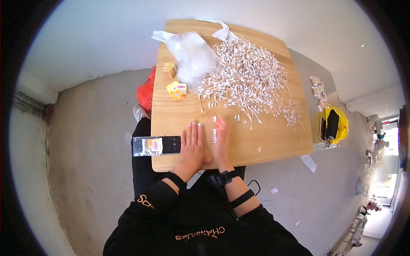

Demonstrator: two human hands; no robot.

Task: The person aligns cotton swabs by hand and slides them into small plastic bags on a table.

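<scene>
A short row of cotton swabs (209, 137) lies side by side on the wooden table between my two hands; the top few are slanted. My left hand (192, 148) rests flat against the row's left ends, fingers stretched out. On the other side stands my right hand (221, 143), seen edge-on, its outstretched fingers along the right ends and its fingertips touching the uppermost swabs. To the left, reaching to my left hand, lies a black strip (171, 144). A clear packet with a yellow label (153, 146) sits at its outer end, overhanging the table's left edge.
Beyond my hands spreads a large heap of loose cotton swabs (252, 70). A clear plastic bag (192, 55), a small yellow box (169, 70) and yellow labels (176, 90) lie at the far left. A red bag (147, 91) is left of the table (273, 149), a yellow bag (341, 123) right.
</scene>
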